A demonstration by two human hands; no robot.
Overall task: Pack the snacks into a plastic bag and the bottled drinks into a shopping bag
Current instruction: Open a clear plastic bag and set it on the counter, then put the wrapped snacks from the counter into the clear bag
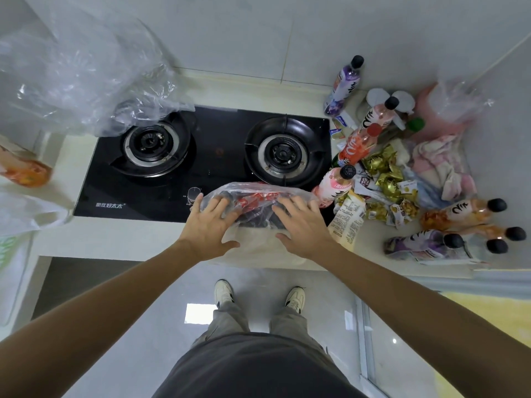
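Forearms: both reach up from the lower corners toward mid-frame, bare, converging over the bench (149, 242) edge.
Plastic bag (253, 196): clear, part-filled with red and dark packets, at mid-frame on the front of the black stove (201, 156), directly under both hands.
Left hand (211, 222): grip released, fingers spread flat, pressing the bag's left side.
Right hand (301, 222): grip released, fingers splayed, resting on the bag's right side.
Snacks (385, 179): gold-wrapped pile just right of the bag.
Bottled drinks (359, 145): standing and lying at right, around the snacks.
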